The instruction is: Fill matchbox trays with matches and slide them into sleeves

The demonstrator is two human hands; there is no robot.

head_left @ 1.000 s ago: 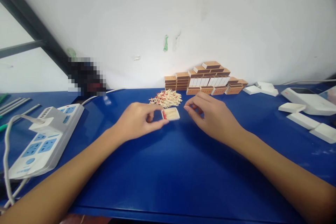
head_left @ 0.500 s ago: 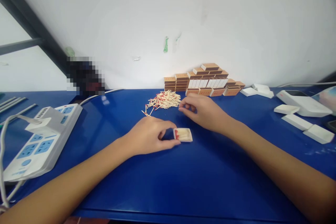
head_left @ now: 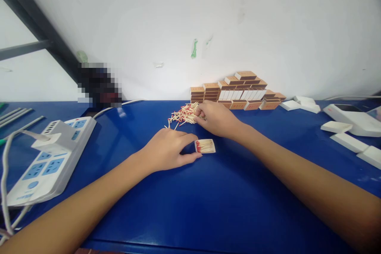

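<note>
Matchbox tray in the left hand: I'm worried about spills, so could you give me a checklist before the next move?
1. Left hand gripping matchbox tray: ok, pinched at its left end.
2. Tray's matches aligned: ok, red heads toward the left hand.
3. Right hand at match pile: ok, at its right edge.
4. Number of matches between its fingertips: cannot tell.
5. Pile neatly gathered: not ok, sticks straggle at its left.
</note>
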